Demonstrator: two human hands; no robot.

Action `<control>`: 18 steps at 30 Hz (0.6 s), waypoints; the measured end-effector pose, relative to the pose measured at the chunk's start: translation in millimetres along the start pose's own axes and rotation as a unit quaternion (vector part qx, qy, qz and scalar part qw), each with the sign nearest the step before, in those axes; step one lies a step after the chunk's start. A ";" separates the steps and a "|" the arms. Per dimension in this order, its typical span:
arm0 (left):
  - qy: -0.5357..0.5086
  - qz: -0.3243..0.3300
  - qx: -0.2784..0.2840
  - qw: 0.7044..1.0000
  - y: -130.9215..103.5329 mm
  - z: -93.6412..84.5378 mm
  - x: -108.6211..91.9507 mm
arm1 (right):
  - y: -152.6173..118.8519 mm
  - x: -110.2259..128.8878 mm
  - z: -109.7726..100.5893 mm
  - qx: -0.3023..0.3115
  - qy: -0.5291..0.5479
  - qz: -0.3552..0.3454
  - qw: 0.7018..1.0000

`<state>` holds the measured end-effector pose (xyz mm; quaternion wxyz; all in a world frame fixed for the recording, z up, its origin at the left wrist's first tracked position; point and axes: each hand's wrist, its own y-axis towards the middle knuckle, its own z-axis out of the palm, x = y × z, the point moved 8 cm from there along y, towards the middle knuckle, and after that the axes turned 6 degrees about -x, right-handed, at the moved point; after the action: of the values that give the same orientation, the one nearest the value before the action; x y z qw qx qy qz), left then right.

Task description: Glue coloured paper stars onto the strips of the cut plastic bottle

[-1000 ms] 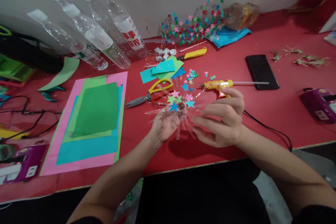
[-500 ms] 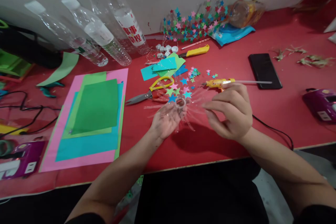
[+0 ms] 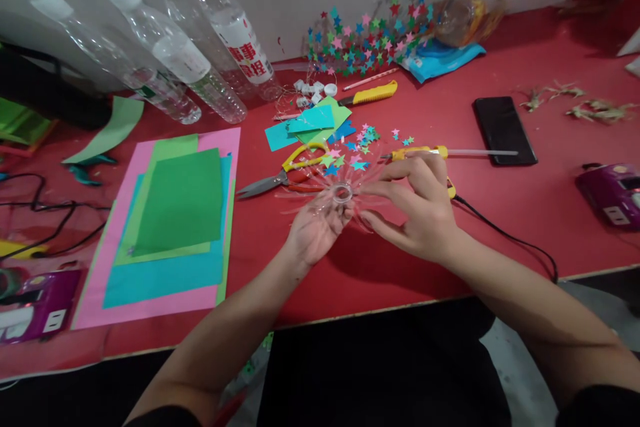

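Observation:
My left hand (image 3: 317, 230), palm up, holds a clear plastic bottle top cut into thin strips that fan out all round; its round neck ring (image 3: 343, 193) faces up. My right hand (image 3: 417, 210) is beside the strips on the right, thumb and fingers apart; whether a fingertip touches a strip I cannot tell. Just beyond the bottle top are coloured paper stars (image 3: 357, 147), some seen through the plastic. Scissors with yellow and red handles (image 3: 267, 183) lie at its left. A yellow glue gun (image 3: 413, 153) with a glue stick lies behind my right hand, partly covered by it.
Coloured paper sheets (image 3: 180, 203) are stacked at left, with several plastic bottles (image 3: 243, 47) behind. A yellow cutter (image 3: 375, 93), star-covered clear plastic (image 3: 370, 40) and a blue packet (image 3: 445, 61) lie at the back. At right are a phone (image 3: 504, 128), a purple power strip (image 3: 613, 193) and a black cord (image 3: 510, 235).
My right hand has moved left to the plastic strips, and its thumb and fingers have spread. My left hand keeps the bottle top in nearly the same place. The view has shifted slightly.

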<state>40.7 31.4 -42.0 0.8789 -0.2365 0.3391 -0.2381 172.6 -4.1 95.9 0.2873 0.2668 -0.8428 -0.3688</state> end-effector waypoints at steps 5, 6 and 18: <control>0.015 -0.003 0.009 1.000 -0.3 1.7 2.5 | -1.0 -1.1 7.6 0.023 -0.016 0.007 1.000; 0.015 -0.003 0.011 1.000 -0.4 1.9 3.1 | -1.5 -0.3 9.0 0.026 -0.022 0.000 0.999; -0.008 -0.010 -0.040 0.999 -8.8 -0.9 7.0 | -6.6 17.3 13.2 -0.024 -0.133 -0.076 0.988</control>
<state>42.4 20.2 -40.9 0.8688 -0.2769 0.3395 -0.2308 153.2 -13.2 88.3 0.1502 0.2712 -0.8418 -0.4420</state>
